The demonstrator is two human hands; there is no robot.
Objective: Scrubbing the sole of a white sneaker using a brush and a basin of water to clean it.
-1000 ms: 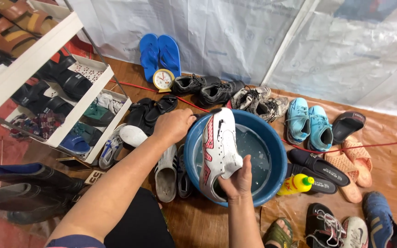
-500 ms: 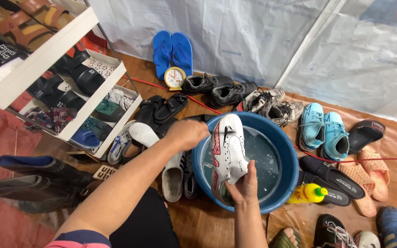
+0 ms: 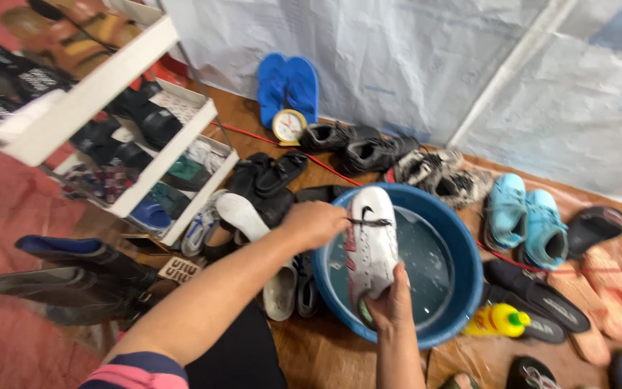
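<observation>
— How much room is there around that blue basin (image 3: pixel 455 317)?

— Not much. Its left rim touches a grey slipper (image 3: pixel 281 292) and dark shoes, its right side has black sandals (image 3: pixel 534 295) and a yellow bottle (image 3: pixel 497 320) just beside it, and behind it a row of dark and muddy sneakers (image 3: pixel 368 148) runs along the white plastic sheet (image 3: pixel 412 65). The white shoe rack (image 3: pixel 120 101) stands well apart on the left, with 2 dark rubber boots (image 3: pixel 73 277) lying below it.

— And where is the shoe?

— The white sneaker (image 3: pixel 371 248) is held over the left half of the basin, above the water, toe pointing away from the person. It has a dark mark on the toe, dark laces, and red trim along one side.

— How do the hands sit?

— The left hand (image 3: pixel 318 225) grips the far end, fingers curled around the side near the laces. The right hand (image 3: pixel 391 301) holds the heel end, thumb up against the shoe, other fingers wrapped under it and hidden.

— Any free space inside the basin?

— Yes, the right half shows open water.
</observation>
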